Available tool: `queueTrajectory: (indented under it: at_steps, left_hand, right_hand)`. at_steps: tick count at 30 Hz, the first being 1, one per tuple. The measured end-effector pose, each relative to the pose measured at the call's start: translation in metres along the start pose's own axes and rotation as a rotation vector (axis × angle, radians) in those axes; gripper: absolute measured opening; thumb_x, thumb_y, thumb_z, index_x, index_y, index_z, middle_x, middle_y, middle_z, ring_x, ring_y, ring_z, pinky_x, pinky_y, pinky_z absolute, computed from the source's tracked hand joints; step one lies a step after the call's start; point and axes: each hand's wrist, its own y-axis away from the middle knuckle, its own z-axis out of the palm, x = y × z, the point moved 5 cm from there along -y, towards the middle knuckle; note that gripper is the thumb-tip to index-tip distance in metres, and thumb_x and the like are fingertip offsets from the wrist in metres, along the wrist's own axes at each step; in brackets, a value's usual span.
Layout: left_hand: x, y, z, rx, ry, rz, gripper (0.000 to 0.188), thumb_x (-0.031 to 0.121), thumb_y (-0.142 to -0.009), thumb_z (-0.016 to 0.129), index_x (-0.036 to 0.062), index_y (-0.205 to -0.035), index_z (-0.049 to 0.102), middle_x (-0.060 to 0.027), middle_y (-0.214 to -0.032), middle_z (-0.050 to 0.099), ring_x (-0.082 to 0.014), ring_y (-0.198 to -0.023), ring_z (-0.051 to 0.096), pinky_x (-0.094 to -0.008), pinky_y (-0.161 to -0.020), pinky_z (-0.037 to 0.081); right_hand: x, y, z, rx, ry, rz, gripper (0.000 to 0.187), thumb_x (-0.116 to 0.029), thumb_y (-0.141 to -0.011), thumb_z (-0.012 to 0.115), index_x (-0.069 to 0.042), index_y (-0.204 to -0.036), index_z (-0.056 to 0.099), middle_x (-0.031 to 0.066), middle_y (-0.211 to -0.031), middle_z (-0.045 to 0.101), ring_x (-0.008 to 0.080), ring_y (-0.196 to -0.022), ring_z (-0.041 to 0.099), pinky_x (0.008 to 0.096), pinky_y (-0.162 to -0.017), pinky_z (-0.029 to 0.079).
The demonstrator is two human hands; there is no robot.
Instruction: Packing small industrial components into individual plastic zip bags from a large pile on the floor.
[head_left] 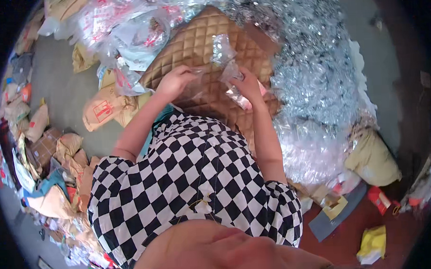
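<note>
My left hand [175, 82] is closed, its fingers pinching a thin clear plastic bag [198, 84] that hangs over the brown quilted mat [188, 43]. To its right, my right hand [248, 86] is closed around a crumpled clear plastic packet [230, 73]. A pinkish-white piece [245, 103] shows below that hand; whether it belongs to the packet I cannot tell. Just beyond the right hand, another shiny clear packet [223, 50] lies on the mat.
A large heap of shiny clear packets [313, 69] rises on the right. Clear bags with red print [136, 35] pile up at the far left. A tan sack [103, 109] lies left of my arm, and a beige sack [374, 160] sits at right. More sacks [69, 149] line the left floor.
</note>
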Motion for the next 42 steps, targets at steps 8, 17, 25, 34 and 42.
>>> queueTrajectory:
  at_steps: [8, 17, 25, 34, 42]
  left_hand:
    - [0.107, -0.015, 0.049, -0.382, 0.109, 0.413, 0.029, 0.005, -0.074, 0.065, 0.0149, -0.101, 0.072, -0.0166, -0.13, 0.05, -0.0363, -0.121, 0.045, -0.0404, -0.102, 0.038]
    - [0.154, 0.016, 0.124, -0.583, 0.421, 0.468, 0.02, 0.009, -0.079, 0.068, 0.0113, -0.099, 0.072, -0.0147, -0.13, 0.05, -0.0348, -0.125, 0.043, -0.0433, -0.104, 0.036]
    - [0.218, 0.013, 0.137, -0.74, 0.518, 0.384, 0.018, 0.003, -0.08, 0.065, 0.0074, -0.095, 0.072, -0.0109, -0.128, 0.053, -0.0289, -0.126, 0.044, -0.0389, -0.107, 0.033]
    - [0.236, -0.091, 0.145, -0.338, 0.465, 0.29, 0.026, 0.01, -0.083, 0.064, 0.0077, -0.108, 0.067, -0.0107, -0.127, 0.055, -0.0274, -0.121, 0.05, -0.0369, -0.103, 0.039]
    - [0.149, -0.031, 0.21, -0.457, -0.3, 0.377, 0.062, 0.025, -0.076, 0.071, 0.004, -0.13, 0.049, -0.0181, -0.122, 0.052, -0.0346, -0.111, 0.052, -0.0424, -0.097, 0.043]
  right_hand:
    - [-0.105, 0.098, -0.017, -0.155, 0.814, -0.131, 0.025, -0.022, -0.073, 0.067, -0.009, -0.094, 0.063, 0.0137, -0.087, 0.067, 0.036, -0.08, 0.063, 0.0459, -0.069, 0.049]
    - [-0.095, 0.179, -0.014, -0.006, 1.174, 0.047, 0.035, -0.019, -0.076, 0.069, -0.007, -0.106, 0.057, 0.0073, -0.103, 0.057, 0.0234, -0.096, 0.061, 0.0384, -0.073, 0.052]
    - [-0.077, 0.262, -0.098, -0.047, 0.219, -0.385, 0.052, -0.01, -0.072, 0.069, -0.008, -0.121, 0.052, 0.0129, -0.117, 0.056, 0.0333, -0.117, 0.049, 0.0409, -0.095, 0.041]
    - [-0.047, 0.286, -0.186, 0.488, 0.575, -0.29, 0.018, -0.014, -0.08, 0.067, -0.006, -0.096, 0.069, 0.0118, -0.1, 0.069, 0.031, -0.083, 0.066, 0.0386, -0.071, 0.053]
    - [0.145, 0.337, -0.253, 0.811, 0.152, 0.354, 0.017, -0.014, -0.084, 0.064, -0.009, -0.099, 0.068, 0.0142, -0.096, 0.069, 0.0297, -0.088, 0.066, 0.0383, -0.076, 0.05]
